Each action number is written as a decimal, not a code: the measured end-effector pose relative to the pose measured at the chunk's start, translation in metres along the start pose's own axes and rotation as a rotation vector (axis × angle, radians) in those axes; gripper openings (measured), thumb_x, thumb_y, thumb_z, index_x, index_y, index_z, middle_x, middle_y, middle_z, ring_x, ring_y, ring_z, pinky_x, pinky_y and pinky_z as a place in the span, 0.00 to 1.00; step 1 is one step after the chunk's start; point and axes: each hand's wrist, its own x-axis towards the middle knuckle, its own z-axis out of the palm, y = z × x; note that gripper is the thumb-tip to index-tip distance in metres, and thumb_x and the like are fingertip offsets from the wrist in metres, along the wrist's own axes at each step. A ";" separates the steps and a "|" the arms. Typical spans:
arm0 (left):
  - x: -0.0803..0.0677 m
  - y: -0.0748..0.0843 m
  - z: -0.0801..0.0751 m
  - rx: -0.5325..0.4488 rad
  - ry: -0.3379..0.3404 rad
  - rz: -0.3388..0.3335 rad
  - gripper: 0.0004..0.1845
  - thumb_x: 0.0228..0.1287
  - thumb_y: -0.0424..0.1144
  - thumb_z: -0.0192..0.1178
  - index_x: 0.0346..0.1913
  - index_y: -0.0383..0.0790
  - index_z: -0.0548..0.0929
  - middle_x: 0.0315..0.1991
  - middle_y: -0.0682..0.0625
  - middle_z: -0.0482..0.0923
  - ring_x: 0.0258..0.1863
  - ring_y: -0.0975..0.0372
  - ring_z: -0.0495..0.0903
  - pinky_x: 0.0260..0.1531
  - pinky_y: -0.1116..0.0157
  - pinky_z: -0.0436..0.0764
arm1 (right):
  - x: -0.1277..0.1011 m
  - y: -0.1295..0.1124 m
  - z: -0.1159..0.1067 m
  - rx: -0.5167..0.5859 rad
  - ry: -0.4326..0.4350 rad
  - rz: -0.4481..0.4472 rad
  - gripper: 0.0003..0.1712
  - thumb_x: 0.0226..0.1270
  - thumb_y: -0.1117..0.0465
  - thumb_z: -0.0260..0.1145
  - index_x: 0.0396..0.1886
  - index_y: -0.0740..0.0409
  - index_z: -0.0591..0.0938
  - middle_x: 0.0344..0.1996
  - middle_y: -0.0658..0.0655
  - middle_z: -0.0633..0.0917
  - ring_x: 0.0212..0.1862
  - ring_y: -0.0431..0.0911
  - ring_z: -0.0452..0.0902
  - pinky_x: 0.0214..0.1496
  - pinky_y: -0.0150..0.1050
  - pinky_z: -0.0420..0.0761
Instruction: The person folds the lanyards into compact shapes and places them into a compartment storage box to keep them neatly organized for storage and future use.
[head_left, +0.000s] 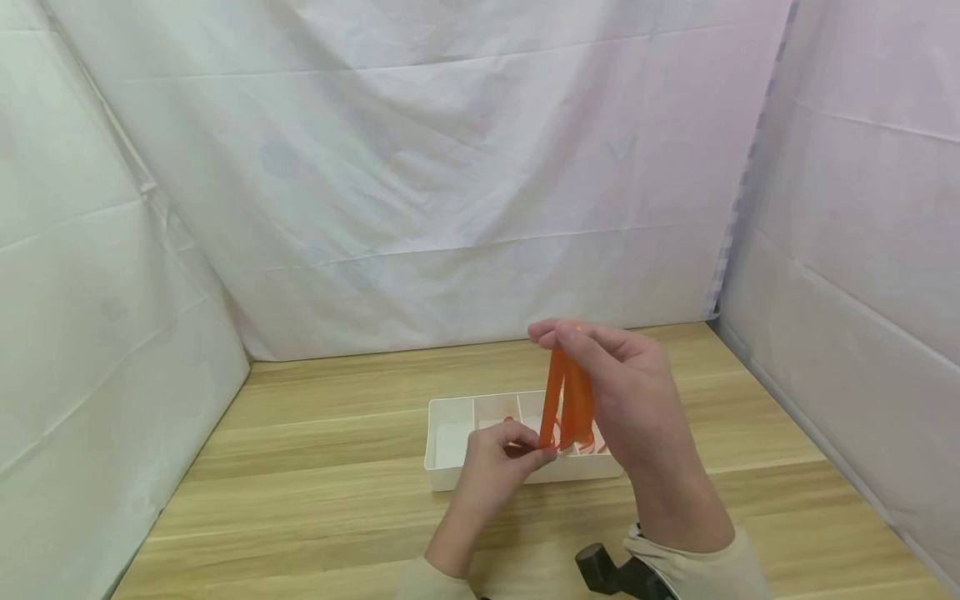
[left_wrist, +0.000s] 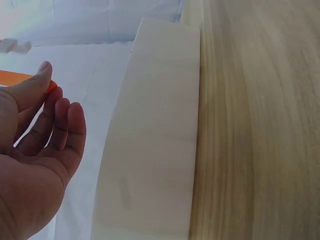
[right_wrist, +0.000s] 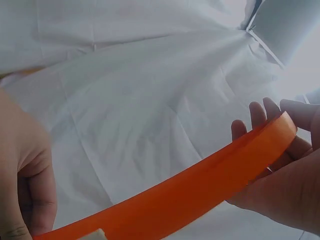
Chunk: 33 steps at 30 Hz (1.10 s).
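Observation:
An orange ribbon (head_left: 566, 400) stretches upright in two strands above a white divided tray (head_left: 448, 479). My right hand (head_left: 626, 375) is raised and pinches the ribbon's top between thumb and fingers. My left hand (head_left: 498, 462) pinches the lower end just over the tray's middle compartments. In the right wrist view the ribbon (right_wrist: 200, 195) runs diagonally from my right hand (right_wrist: 280, 175) down to my left hand (right_wrist: 25, 175). The left wrist view shows my left hand (left_wrist: 40, 130) with the ribbon (left_wrist: 15, 77) at the thumb tip, beside the tray wall (left_wrist: 155, 140).
The tray sits on a light wooden table (head_left: 315, 500) enclosed by white cloth walls (head_left: 420, 183). More orange ribbon lies in the tray's right compartments. A black wrist mount (head_left: 600, 568) shows at the bottom edge.

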 end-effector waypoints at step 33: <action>-0.005 0.005 -0.001 -0.217 0.009 0.157 0.09 0.67 0.29 0.72 0.43 0.38 0.81 0.47 0.41 0.91 0.41 0.65 0.89 0.47 0.67 0.90 | 0.000 0.000 -0.003 -0.114 0.025 -0.084 0.18 0.84 0.55 0.61 0.44 0.63 0.91 0.55 0.54 0.91 0.67 0.53 0.81 0.75 0.45 0.73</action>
